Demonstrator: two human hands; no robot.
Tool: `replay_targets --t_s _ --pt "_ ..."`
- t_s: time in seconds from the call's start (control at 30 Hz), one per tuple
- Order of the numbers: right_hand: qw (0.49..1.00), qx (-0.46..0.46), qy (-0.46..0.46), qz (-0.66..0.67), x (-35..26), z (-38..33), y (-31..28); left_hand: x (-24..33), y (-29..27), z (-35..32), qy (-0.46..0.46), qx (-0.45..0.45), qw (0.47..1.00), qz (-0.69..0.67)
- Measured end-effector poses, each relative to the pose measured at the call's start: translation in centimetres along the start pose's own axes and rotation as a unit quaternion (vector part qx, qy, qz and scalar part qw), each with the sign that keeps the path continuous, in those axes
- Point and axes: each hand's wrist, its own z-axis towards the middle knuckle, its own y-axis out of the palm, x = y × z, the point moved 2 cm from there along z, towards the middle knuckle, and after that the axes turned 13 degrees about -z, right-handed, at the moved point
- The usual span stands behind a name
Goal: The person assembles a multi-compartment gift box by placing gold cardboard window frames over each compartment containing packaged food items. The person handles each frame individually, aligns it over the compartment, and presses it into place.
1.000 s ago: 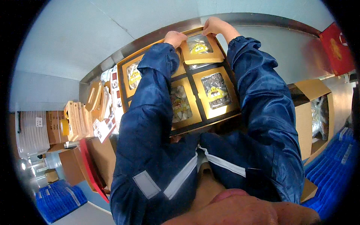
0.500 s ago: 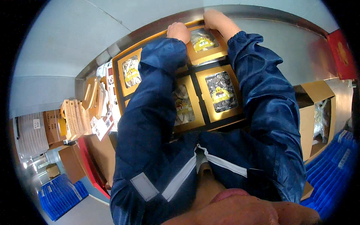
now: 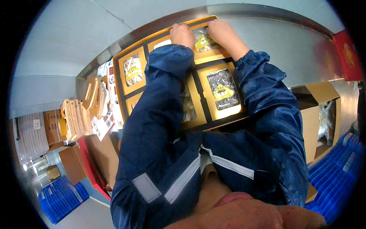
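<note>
At the far right corner of a large gift box [image 3: 117,82] with black dividers, a gold windowed box [image 3: 207,57] sits in its compartment. My left hand [image 3: 182,36], fingers curled, grips that box's left edge; my right hand [image 3: 225,33] is closed at its far right corner. Fingertips of both hands are partly hidden. Nearer to me lies another gold box [image 3: 223,89] with dark dried pieces behind its window. A gold box with pale strips [image 3: 133,70] fills the far left compartment. My left sleeve covers much of the middle boxes.
Left of the gift box are stacked cardboard pieces [image 3: 74,120] and printed sheets [image 3: 102,128]. An open carton [image 3: 310,129] with clear plastic inside stands at right. Blue ribbed crates [image 3: 337,168] are at lower right, more [image 3: 63,200] at lower left. A red box [image 3: 347,55] lies far right.
The far right gold box has gone from raised and tilted to lower in its compartment. My right hand has come slightly nearer to me, and the gift box has shifted a little.
</note>
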Motion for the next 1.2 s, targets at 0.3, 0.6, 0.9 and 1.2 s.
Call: replay_targets --t_s 0.3,0.6,0.9,1.2 --pt "0.999 -0.022 -0.021 -0.043 0.0 -3.2 -2.2 0.7 -0.3 0.0 -0.008 0.007 0.999 -0.037" --pt "0.999 0.017 0.019 -0.027 -0.8 -2.9 -1.4 -0.3 -0.3 0.0 0.024 0.045 0.996 -0.071" --pt "0.999 0.005 0.021 -0.048 -1.4 -3.8 -1.7 3.0 -7.3 -8.4 0.023 -0.120 0.973 -0.197" --pt "0.998 0.031 0.008 -0.050 -1.9 -3.2 -1.9 1.9 -7.4 -7.1 -0.186 -0.210 0.916 -0.288"
